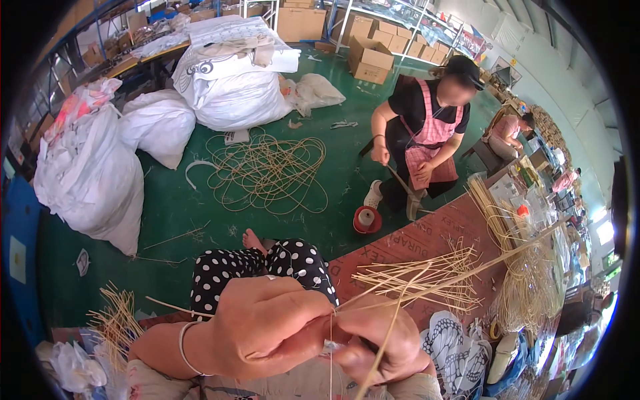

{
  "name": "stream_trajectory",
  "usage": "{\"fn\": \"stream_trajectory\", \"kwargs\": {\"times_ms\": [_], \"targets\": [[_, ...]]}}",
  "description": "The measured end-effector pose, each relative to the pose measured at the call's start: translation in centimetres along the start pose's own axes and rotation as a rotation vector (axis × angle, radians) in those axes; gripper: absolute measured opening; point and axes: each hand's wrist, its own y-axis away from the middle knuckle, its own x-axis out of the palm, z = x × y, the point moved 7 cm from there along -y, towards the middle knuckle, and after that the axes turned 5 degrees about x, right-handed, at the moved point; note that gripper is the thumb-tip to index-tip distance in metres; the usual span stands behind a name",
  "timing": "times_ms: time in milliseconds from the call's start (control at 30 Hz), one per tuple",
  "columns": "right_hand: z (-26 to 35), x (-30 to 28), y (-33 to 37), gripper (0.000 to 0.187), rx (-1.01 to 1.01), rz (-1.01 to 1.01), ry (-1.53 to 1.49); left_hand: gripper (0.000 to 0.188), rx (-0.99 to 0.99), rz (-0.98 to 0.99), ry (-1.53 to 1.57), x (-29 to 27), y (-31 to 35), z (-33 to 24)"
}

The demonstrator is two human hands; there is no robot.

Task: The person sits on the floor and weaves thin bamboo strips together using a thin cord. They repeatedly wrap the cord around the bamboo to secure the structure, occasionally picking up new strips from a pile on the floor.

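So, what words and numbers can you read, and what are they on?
Red-brown board: big dark printed letters, clear enough to read, but I won't copy them out.
White tag on the floor at the left: dark marks, too blurred to read.
White paper on the green floor: marks too small to read.
Open cardboard box: any print is too small to read.

Left forearm in from lower left, angled across the body; left hand back uppermost, fingers curled tightly inward, tips out of sight. Right hand close against it in front of the torso, digits bent and drawn together toward the left, right forearm mostly hidden.
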Motion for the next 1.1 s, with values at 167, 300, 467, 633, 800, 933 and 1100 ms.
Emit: {"fn": "stream_trajectory", "kwargs": {"times_ms": [167,300,467,633,800,933,1100], "targets": [[-1.1,-0.6,1.4,0.014,-0.103,-0.030,-0.114,0.009,-0.195,-0.099,0.278,-0.3,0.8,1.3],[-7.1,0.0,3.0,0.024,0.184,-0.180,-0.335,0.003,-0.442,-0.037,0.571,0.5,0.7,1.9],[-5.4,0.8,0.4,0.029,0.232,0.057,-0.799,0.010,-0.768,0.200,0.897,3.1,2.4,2.9],[-4.1,0.6,0.0,0.020,-0.028,0.297,-0.675,0.013,-0.917,0.289,1.114,4.5,3.4,2.6],[-3.8,0.1,-0.4,0.013,0.038,0.217,-0.657,0.004,-0.889,0.296,1.026,4.9,3.2,2.3],[-6.7,0.0,1.6,0.021,0.321,0.060,-0.974,0.004,-0.420,0.084,0.578,2.1,0.5,0.8],[-6.6,2.0,3.8,0.047,0.520,-0.049,-1.095,0.013,0.017,-0.018,0.039,0.7,-0.9,-1.0]]}}
